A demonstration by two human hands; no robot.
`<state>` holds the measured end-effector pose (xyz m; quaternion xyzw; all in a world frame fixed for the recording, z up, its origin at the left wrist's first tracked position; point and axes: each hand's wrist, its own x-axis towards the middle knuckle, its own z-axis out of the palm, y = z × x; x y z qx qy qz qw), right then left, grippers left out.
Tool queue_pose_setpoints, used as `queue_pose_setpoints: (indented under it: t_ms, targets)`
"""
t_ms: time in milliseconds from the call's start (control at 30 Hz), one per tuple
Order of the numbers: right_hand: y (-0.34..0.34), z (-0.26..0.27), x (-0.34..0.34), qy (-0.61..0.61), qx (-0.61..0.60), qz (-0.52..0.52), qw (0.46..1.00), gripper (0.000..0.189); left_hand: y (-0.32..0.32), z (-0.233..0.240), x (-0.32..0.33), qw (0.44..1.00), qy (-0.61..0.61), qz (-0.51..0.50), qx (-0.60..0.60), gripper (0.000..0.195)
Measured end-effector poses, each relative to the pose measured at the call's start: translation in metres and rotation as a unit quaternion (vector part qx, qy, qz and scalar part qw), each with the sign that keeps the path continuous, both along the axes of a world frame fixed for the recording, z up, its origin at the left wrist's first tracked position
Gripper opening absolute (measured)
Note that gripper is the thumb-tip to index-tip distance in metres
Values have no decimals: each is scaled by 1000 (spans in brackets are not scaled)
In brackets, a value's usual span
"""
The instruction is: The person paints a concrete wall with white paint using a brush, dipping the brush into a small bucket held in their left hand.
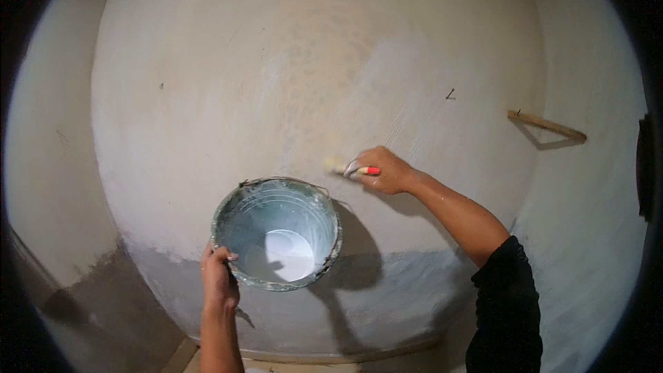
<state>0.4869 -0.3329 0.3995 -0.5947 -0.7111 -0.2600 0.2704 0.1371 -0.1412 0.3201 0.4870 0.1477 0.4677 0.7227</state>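
My left hand (220, 274) grips the near left rim of a paint-stained bucket (243, 228), thumb over the edge. White liquid, probably paint (290, 256), covers the bucket's bottom, and its wire handle rests along the far rim. Above and right of the bucket, my right hand (383, 171) is closed around a paintbrush (370, 170) whose handle end is red. The pale bristles are blurred and point left, close against the plastered wall (233, 114); whether they touch it I cannot tell.
A wooden strip (549, 125) juts out near the right corner. A bent nail (450, 94) sticks from the wall left of it. Bare grey plaster (404, 290) runs along the wall's lower part. A dark object (644, 168) stands at the far right edge.
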Motion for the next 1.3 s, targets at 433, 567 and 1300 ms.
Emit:
queue_pose_setpoints:
  t_ms: [433,567,1300]
  targets:
    - [-128,113,82,-12,530,-402,747,7,6,-2,-1,1000,-2,-22,19,47]
    - [-36,40,32,-195,317,-264,890,13,1,4,0,999,25,-21,11,37]
    - [-59,100,-23,-160,276,-460,828,19,-4,5,-6,999,30,-20,2,36]
